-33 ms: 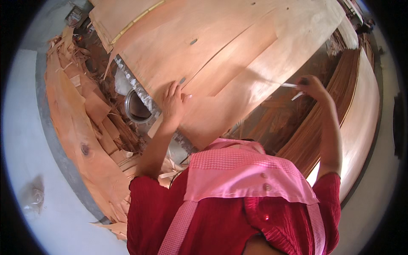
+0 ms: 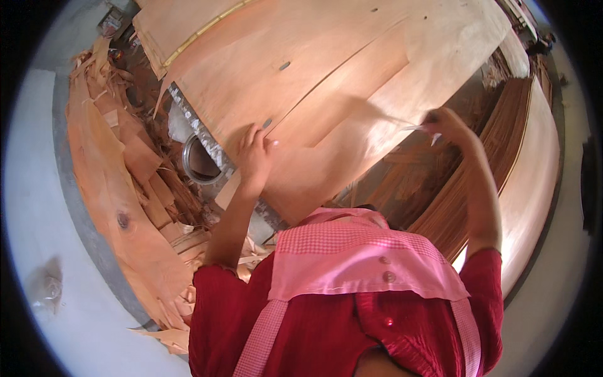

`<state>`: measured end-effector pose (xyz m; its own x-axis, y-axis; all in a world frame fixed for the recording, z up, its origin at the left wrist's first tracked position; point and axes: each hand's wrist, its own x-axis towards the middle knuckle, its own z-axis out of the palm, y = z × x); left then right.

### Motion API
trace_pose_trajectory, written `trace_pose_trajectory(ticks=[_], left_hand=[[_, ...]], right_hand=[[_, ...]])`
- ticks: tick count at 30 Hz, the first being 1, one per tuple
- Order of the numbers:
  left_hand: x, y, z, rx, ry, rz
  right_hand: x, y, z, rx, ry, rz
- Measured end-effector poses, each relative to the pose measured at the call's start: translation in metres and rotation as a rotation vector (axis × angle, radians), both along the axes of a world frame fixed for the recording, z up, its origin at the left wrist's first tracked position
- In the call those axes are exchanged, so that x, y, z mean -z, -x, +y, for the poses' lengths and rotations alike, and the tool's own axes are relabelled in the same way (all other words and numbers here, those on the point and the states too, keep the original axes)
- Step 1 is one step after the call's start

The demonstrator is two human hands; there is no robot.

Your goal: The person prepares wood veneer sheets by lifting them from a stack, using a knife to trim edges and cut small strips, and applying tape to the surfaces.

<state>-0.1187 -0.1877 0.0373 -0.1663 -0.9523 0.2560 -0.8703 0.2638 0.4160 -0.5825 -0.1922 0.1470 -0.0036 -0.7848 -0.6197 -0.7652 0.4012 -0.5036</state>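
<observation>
Right grip (image 2: 445,124) sits closed on a slim, pale implement (image 2: 412,127), held at the right edge of a wide, split wood sheet (image 2: 301,113); whether it touches the wood cannot be told. Left grip (image 2: 256,160) lies on the sheet, thumb apart from the fingers, just beside a small oval mark (image 2: 267,122). Wood scraps (image 2: 141,160) heap at left; stacked sheets (image 2: 488,163) curve at right.

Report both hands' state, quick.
Left hand: open, resting on the thin wood sheet, holding nothing visible.
Right hand: closed on a pale thin tool, possibly scissors.
</observation>
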Motion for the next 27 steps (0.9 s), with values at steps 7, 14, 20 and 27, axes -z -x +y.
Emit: trace_pose_trajectory(ticks=[7,14,20,27], left_hand=[[0.007,0.033,-0.003,-0.211,0.072,0.051],[-0.020,0.061,0.013,-0.478,-0.041,0.004],[-0.018,0.062,0.015,-0.566,-0.137,0.135],[-0.016,0.008,-0.099,-0.597,-0.267,0.215]], right_hand=[[0.064,-0.062,-0.098,-0.616,0.179,0.487],[0.042,-0.086,-0.133,-0.585,1.043,-0.009],[0.092,-0.083,-0.208,-0.804,0.817,0.024],[0.083,-0.099,-0.275,-0.714,0.820,0.243]])
